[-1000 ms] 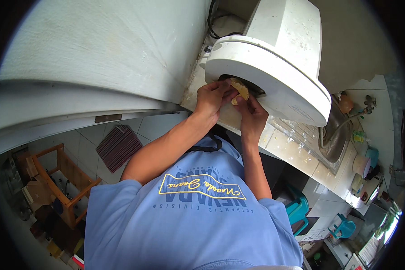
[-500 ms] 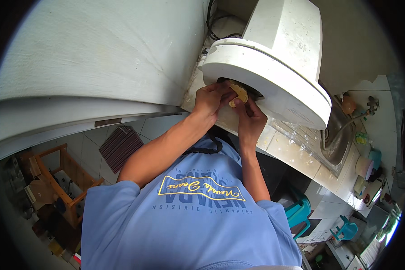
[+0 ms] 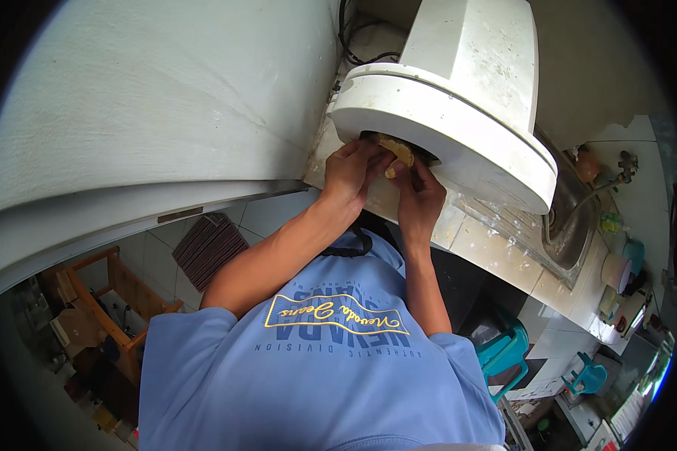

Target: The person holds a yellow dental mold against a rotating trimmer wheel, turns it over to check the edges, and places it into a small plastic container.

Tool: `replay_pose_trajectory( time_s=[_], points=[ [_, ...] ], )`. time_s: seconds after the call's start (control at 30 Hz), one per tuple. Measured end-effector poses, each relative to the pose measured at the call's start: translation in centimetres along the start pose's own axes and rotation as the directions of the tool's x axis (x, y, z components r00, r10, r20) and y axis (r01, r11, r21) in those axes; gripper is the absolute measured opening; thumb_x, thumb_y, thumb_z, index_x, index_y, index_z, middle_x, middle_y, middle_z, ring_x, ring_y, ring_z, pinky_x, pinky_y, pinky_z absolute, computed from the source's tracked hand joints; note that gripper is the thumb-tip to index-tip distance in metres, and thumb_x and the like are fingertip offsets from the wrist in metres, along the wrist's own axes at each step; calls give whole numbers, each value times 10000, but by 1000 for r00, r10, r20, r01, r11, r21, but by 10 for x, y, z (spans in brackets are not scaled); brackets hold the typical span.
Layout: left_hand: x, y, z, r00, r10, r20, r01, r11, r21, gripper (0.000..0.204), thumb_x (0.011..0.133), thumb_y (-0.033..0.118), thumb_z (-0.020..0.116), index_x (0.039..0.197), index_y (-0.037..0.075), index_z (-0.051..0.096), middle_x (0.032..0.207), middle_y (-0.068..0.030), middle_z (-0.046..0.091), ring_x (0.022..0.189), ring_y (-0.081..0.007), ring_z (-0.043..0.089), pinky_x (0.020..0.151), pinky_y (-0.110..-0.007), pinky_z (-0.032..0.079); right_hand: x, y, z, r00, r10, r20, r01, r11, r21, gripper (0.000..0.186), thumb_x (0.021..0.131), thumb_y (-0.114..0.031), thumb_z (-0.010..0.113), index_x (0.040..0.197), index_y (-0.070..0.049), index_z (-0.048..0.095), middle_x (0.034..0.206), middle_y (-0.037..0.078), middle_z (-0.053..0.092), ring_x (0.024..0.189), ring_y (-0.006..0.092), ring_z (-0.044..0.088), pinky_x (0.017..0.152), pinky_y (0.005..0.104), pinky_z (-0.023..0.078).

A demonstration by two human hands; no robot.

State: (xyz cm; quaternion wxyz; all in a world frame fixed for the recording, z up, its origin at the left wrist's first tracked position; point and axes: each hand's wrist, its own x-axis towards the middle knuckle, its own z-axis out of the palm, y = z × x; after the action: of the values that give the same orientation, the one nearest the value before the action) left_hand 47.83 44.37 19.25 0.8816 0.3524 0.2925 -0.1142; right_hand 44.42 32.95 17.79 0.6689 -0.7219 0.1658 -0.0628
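A pale yellow, crinkle-edged piece, like folded dough or pastry, is held between my two hands. My left hand is closed on its left side, with the fingertips partly hidden by the piece and shadow. From the right, my right hand pinches its lower edge between thumb and fingers. Both hands are raised just under the rim of a large white machine with a rounded housing. A dark opening in the housing lies right behind the piece, and what is inside cannot be made out.
A spattered tiled counter runs to the right towards a metal sink and a tap. At left a big white panel stands close to my arm. Teal chairs and a wooden frame are lower down.
The yellow piece has turned slightly between my fingers and my left fingers have shifted a little on it. The whole view has moved slightly. Both hands still hold the piece.
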Motion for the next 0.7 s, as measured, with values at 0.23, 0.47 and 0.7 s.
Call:
replay_pose_trajectory(
  time_s=[0.23, 0.47, 0.7],
  points=[
    [-2, -3, -2, 1000, 22, 1, -22, 997, -69, 122, 921, 34, 560, 1007, -50, 573, 1018, -137, 623, 957, -222, 647, 920, -323, 561, 1, -5, 3, 1000, 6, -19, -5, 1000, 29, 350, 888, -116, 709, 1180, 68, 652, 856, 93, 712, 762, 102, 639, 702, 249, 510],
    [-5, -3, -3, 999, 50, 2, -49, 995, -83, 110, 933, 46, 555, 1000, -40, 569, 1014, -131, 626, 956, -207, 642, 929, -322, 557, 2, -11, 2, 999, 43, 5, -43, 999, 26, 346, 909, -140, 700, 1183, 66, 650, 918, 79, 696, 786, 96, 619, 724, 245, 521],
    [-11, 2, -5, 997, -4, 83, 3, 1000, 12, 220, 946, 102, 617, 1102, -42, 560, 1069, -135, 633, 996, -201, 632, 937, -312, 521, 2, -10, -1, 999, 34, -20, -35, 998, -47, 313, 878, -147, 723, 1114, 55, 686, 861, 95, 723, 778, 98, 647, 716, 250, 510]
  ],
)
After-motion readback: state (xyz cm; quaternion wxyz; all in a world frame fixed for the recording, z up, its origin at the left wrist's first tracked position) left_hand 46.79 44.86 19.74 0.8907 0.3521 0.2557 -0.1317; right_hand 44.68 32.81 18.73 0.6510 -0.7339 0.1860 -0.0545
